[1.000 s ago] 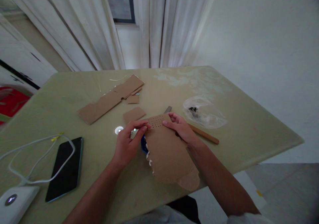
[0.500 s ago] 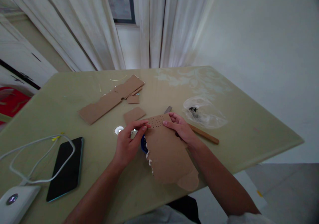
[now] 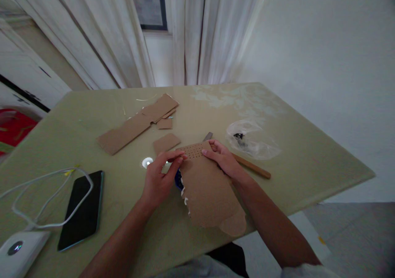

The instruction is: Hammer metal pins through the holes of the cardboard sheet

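Observation:
A brown cardboard piece [image 3: 210,195] with rows of small punched holes near its far end lies in front of me, its left edge torn and ragged. My right hand [image 3: 224,158] grips its far right corner, thumb on top and fingers underneath. At the far left corner, beside the holes, the thumb and forefinger of my left hand [image 3: 160,177] are pinched together; whatever they hold is too small to make out. Partly hidden under the cardboard is a blue round object [image 3: 178,180]. Beyond its far edge a flat grey metal tip [image 3: 207,136] sticks out.
Cardboard strips [image 3: 138,123] and a small cardboard square [image 3: 166,142] lie farther off. Right of my hands are a wooden stick [image 3: 254,167] and a clear plastic bag [image 3: 254,140] with black bits. At left lie a phone [image 3: 82,212], a white cable [image 3: 46,225] and a white device [image 3: 21,253].
Both hands stay almost where they were on the cardboard. The left fingertips have shifted only very slightly.

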Tool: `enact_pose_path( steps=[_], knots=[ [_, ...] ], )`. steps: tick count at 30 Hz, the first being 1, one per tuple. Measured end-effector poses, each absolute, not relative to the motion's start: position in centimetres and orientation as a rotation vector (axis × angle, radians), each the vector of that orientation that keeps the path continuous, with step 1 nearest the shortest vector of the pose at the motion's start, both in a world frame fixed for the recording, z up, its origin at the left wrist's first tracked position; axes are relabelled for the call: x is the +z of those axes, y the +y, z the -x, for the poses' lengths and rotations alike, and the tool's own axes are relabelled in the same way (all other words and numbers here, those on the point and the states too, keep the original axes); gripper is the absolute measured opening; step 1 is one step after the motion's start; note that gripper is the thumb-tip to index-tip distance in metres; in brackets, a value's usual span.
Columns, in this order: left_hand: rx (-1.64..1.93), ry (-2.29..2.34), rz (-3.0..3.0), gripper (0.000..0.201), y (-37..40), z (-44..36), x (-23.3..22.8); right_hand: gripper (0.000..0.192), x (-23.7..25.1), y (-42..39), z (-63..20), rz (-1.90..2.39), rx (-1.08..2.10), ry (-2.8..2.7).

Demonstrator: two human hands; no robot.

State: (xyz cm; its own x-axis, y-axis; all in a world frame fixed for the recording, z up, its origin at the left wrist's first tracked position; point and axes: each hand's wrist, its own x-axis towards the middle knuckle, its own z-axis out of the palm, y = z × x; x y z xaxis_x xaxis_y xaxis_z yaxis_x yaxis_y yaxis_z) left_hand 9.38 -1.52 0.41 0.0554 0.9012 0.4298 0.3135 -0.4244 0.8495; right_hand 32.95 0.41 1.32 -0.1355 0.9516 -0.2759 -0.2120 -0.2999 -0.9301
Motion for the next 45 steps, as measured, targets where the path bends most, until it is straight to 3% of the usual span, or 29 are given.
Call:
enact_pose_path(
  steps=[45],
  knots=[
    [1.379,1.238,-1.854,0.015,-1.29,-9.37,0.28,0.057,1.02,0.41,-32.92,1.228,1.590,-0.947]
  ],
)
